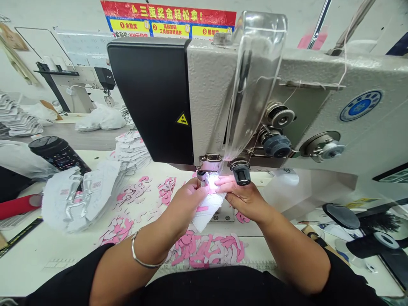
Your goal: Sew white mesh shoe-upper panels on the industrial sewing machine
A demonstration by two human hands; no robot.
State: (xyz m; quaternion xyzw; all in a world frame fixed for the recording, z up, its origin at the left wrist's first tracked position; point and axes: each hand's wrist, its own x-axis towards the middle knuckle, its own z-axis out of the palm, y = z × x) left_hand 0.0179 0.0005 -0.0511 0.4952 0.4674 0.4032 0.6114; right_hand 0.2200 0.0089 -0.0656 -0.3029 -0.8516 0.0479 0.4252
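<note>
Under the lit needle area of a sewing machine [210, 165] lies a white textured fabric piece [204, 214] with a small pink patch. My left hand [188, 199] pinches its left edge, thumb on top near the presser foot. From the right, my right hand [244, 197] grips the piece with its fingers pressed together close to the needle and the thumb lower down. The needle tip itself is lost in the bright light. Around the piece lie loose pink and pale curved cut pieces [207, 250], with more pink scraps [117, 229] on the left.
A stack of white pieces with silver trim [79, 199] stands left, beside a black patterned bottle [59, 151]. Another pile of pieces [132, 153] sits behind. At the right are a black brush [379, 223] and a dark cylinder [366, 246]. A second sewing machine [79, 85] stands beyond.
</note>
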